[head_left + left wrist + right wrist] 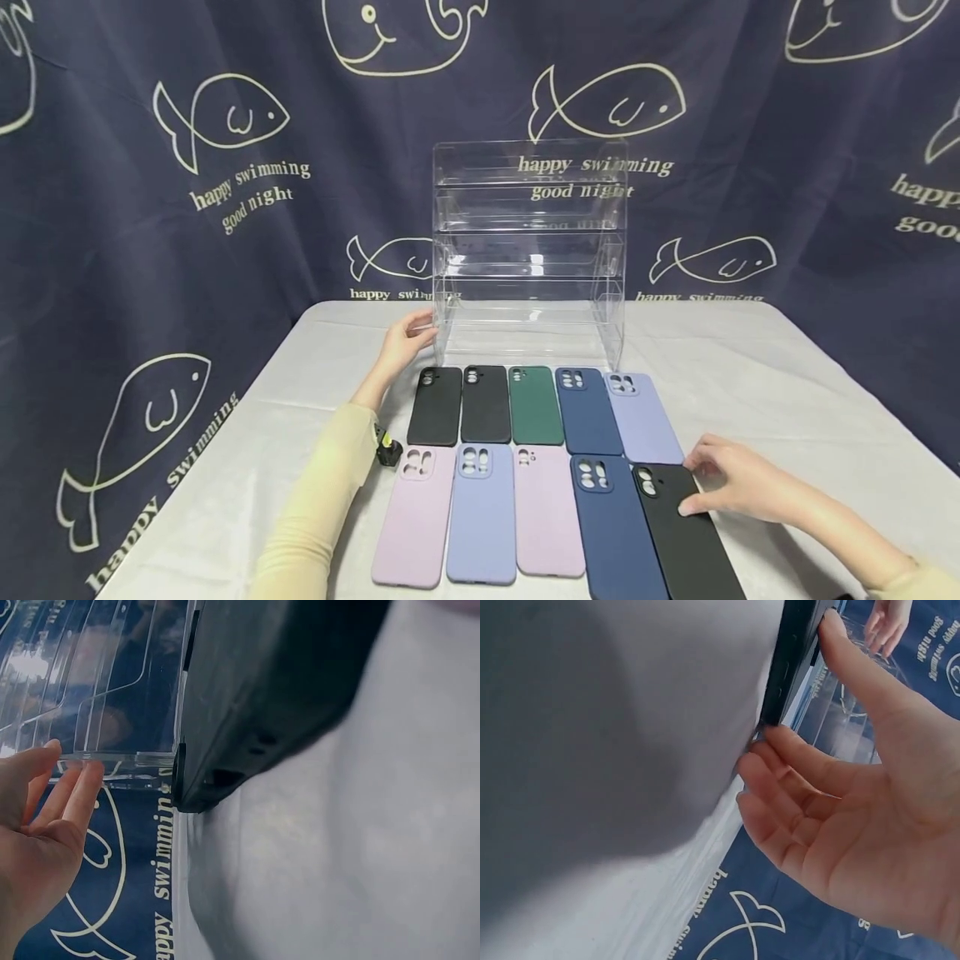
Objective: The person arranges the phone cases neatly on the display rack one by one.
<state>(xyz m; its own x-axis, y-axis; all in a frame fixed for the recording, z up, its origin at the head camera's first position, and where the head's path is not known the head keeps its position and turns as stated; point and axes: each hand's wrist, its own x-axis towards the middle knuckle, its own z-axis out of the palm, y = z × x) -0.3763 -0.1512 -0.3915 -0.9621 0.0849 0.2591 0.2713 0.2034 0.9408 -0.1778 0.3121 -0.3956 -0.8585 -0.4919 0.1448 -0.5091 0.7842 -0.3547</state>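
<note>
Phone cases lie in two rows on the table. At the right end of the front row is a black phone case (686,529); my right hand (738,483) pinches its upper right edge, thumb on top and fingers at the side. In the right wrist view, that hand (862,817) is at the dark case edge (791,664). Behind the rows stands a clear tiered display rack (528,287). My left hand (405,337) touches the rack's left side with extended fingers; the left wrist view shows fingertips (91,771) against its clear edge.
The back row has two black cases (435,408), a green case (536,406), a dark blue case (590,414) and a lavender case (645,421). Pink cases (414,525), a periwinkle case (482,525) and another dark blue case (618,533) fill the front row. A fish-print curtain (360,167) hangs behind.
</note>
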